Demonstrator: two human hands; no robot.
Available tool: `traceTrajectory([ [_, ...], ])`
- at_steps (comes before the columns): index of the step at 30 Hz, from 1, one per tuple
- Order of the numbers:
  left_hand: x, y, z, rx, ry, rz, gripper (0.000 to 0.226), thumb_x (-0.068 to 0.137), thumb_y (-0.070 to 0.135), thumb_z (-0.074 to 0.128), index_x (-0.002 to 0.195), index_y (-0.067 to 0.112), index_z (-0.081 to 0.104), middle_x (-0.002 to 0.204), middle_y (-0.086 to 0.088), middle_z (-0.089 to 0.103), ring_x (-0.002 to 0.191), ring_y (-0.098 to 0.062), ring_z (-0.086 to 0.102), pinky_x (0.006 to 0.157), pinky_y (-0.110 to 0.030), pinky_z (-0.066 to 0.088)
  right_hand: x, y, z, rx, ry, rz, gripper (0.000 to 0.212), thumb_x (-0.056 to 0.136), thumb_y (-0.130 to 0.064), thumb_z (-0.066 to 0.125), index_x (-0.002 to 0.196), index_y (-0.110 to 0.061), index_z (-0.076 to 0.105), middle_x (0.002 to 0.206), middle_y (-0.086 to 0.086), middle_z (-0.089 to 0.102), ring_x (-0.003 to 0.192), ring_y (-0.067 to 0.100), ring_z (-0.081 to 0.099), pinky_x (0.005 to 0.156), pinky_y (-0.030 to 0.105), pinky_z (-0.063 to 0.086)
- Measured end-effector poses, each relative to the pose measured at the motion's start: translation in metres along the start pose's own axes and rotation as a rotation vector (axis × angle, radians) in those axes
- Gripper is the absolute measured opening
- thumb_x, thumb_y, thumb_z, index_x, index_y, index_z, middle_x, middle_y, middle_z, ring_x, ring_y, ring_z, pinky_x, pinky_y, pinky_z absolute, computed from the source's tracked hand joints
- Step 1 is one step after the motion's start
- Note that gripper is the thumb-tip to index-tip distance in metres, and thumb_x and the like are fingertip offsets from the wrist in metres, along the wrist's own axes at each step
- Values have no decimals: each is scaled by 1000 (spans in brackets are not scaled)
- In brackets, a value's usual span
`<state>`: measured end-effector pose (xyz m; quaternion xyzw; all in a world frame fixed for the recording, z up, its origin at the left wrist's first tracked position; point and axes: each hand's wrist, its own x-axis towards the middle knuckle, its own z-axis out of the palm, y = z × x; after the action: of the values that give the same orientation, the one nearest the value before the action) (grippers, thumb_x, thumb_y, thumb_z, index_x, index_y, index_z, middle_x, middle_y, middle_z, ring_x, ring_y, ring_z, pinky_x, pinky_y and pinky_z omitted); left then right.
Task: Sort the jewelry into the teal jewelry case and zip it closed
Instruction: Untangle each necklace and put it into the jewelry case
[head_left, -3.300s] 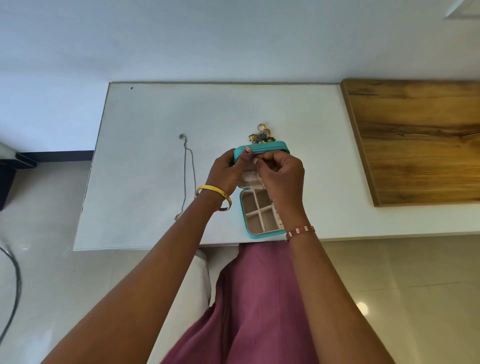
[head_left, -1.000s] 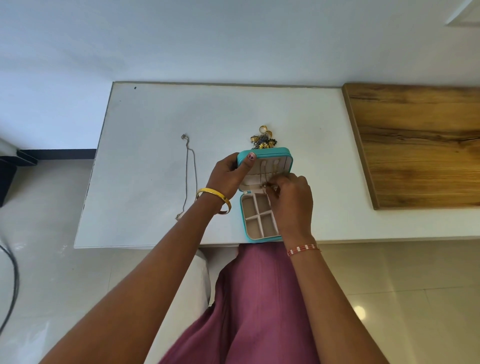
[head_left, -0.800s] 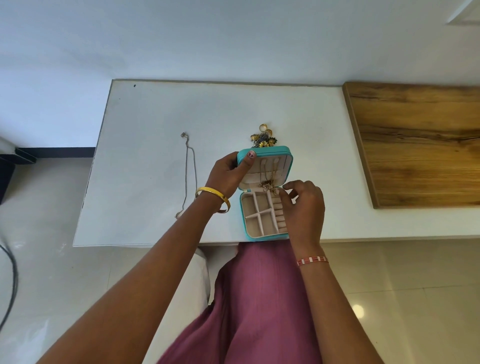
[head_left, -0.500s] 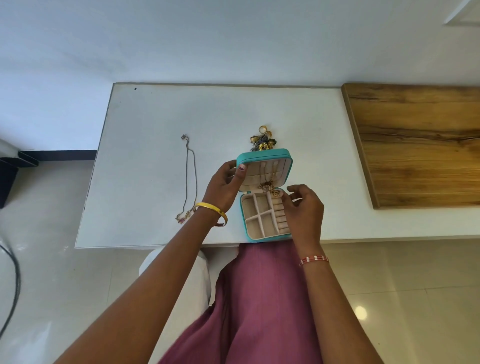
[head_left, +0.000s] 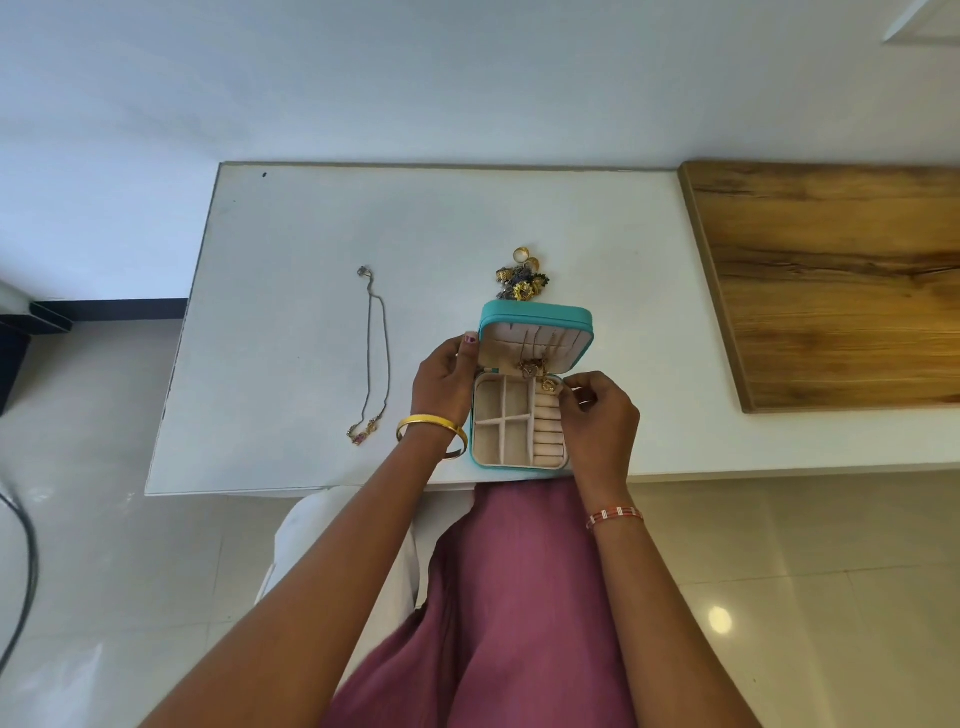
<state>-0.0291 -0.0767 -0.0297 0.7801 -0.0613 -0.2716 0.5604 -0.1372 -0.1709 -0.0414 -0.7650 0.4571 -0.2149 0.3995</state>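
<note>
The teal jewelry case (head_left: 535, 313) stands open near the table's front edge, its lid raised and its cream compartments showing. A gold necklace with a pendant (head_left: 535, 368) hangs inside the lid. My left hand (head_left: 445, 380) grips the lid's left edge. At the base's right rim my right hand (head_left: 597, 415) has its fingers curled, the fingertips next to a small gold piece (head_left: 549, 385) at the hinge. A pile of gold earrings and rings (head_left: 522, 279) lies just behind the case. To the left a thin chain necklace (head_left: 375, 358) is stretched out on the table.
The white table (head_left: 291, 249) ends in a front edge right under the case. A wooden board (head_left: 831, 280) covers the right side. My lap in pink cloth is below the table edge. A black cable (head_left: 26, 571) lies on the floor at left.
My right hand came down from the raised lid to the base's right rim, leaving a gold necklace hanging in the lid. My left hand stayed on the lid.
</note>
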Motion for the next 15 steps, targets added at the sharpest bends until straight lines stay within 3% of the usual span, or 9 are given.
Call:
traceTrajectory([
  [3, 1, 2, 0, 30, -5, 2, 38, 97, 35, 35, 99, 8, 62, 85, -6, 62, 77, -17, 57, 83, -36, 50, -1, 0, 0, 7, 0, -10, 6, 84, -8, 63, 87, -4, 67, 78, 1, 62, 62, 4, 52, 54, -1, 37],
  [9, -3, 0, -1, 22, -15, -5, 39, 97, 33, 35, 112, 7, 60, 104, -12, 66, 94, -24, 61, 93, -44, 50, -5, 3, -2, -21, 27, 2, 12, 86, -9, 61, 96, -4, 66, 87, 4, 64, 67, 11, 54, 54, -1, 36],
  [15, -7, 2, -2, 44, -5, 4, 37, 98, 31, 33, 116, 11, 59, 103, -6, 63, 100, -26, 60, 94, -47, 49, -8, -3, -12, 1, 80, -12, 14, 86, -11, 61, 98, -6, 66, 87, 0, 62, 66, 5, 52, 61, 10, 40],
])
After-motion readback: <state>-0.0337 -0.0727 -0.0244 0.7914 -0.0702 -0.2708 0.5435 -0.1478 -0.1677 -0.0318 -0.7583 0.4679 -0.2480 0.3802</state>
